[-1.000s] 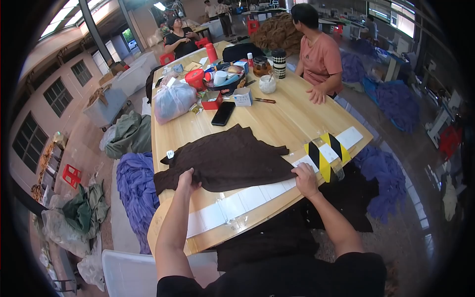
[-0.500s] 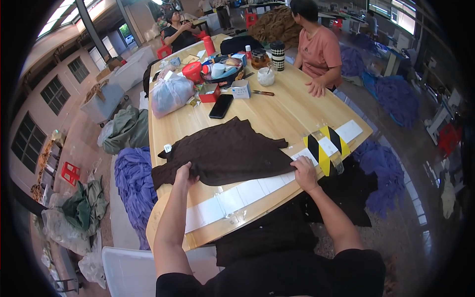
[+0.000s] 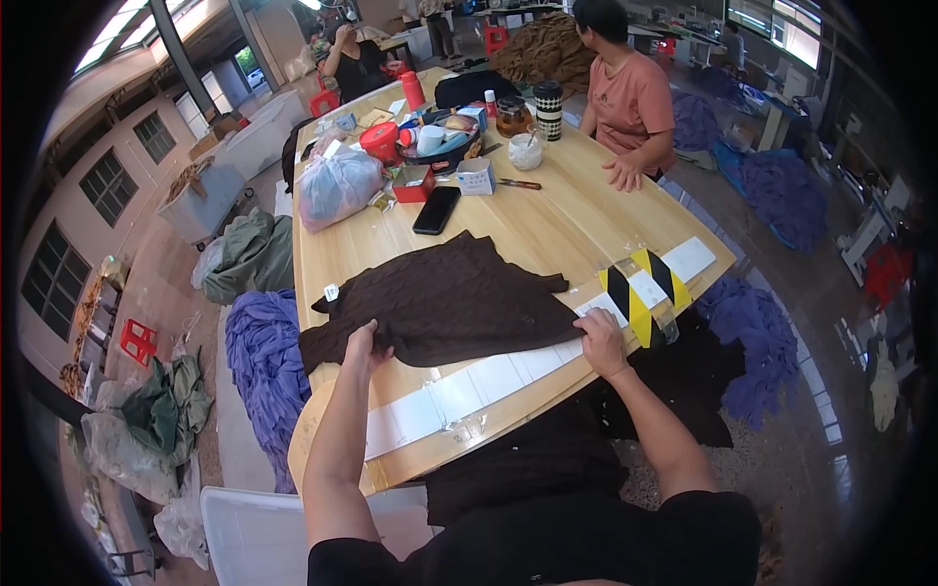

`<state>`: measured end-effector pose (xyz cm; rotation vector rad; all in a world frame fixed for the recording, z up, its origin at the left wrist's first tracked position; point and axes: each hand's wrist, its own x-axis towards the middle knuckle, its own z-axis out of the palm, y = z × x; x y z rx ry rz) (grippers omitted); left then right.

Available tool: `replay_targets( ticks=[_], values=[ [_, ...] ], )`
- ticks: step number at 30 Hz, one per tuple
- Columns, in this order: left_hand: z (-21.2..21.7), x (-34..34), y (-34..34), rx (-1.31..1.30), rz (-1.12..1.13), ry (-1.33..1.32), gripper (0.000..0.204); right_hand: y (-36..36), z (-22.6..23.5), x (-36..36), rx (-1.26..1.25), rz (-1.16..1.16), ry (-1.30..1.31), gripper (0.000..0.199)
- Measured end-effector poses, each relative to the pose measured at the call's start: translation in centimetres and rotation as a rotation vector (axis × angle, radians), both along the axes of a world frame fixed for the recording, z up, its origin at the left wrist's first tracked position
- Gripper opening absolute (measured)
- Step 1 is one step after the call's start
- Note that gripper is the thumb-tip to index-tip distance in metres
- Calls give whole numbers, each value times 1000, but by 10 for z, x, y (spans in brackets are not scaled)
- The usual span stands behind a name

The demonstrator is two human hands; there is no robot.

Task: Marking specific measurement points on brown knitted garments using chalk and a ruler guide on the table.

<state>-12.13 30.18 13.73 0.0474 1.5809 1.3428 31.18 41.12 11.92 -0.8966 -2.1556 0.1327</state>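
Note:
A dark brown knit garment [image 3: 449, 298] lies spread across the near part of the wooden table [image 3: 547, 220], with a small white tag [image 3: 330, 292] at its upper left. My left hand [image 3: 363, 344] grips its near edge toward the left, thumb on top and fingers partly beneath the cloth. At the right corner, my right hand [image 3: 602, 340] pinches the garment's tip. Under that near edge runs a white marked paper strip [image 3: 489, 381], taped along the table's front. Yellow-and-black tape [image 3: 630, 305] crosses the strip just right of my right hand.
Farther back are a black phone [image 3: 437, 210], a stuffed plastic bag [image 3: 340, 186], small boxes [image 3: 476, 177], a knife [image 3: 520, 184] and a jar [image 3: 525, 150]. A person in a pink shirt [image 3: 633, 98] rests a hand on the table's right side. Purple cloth [image 3: 262, 371] is heaped at left.
Both my hands and the brown garment stay in nearly the same place. The seated person at the far end has raised a hand toward the head.

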Motion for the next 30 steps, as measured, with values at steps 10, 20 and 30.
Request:
replay_targets(
  ticks=[10, 20, 30],
  values=[
    [3, 1, 0, 9, 24, 4, 25, 2, -1, -1, 2, -5, -6, 15],
    [-1, -4, -2, 1, 8, 1, 25, -2, 4, -3, 2, 12, 50, 19],
    [5, -5, 23, -16, 186, -43, 26, 0, -1, 3, -1, 0, 33, 17]
  ],
)
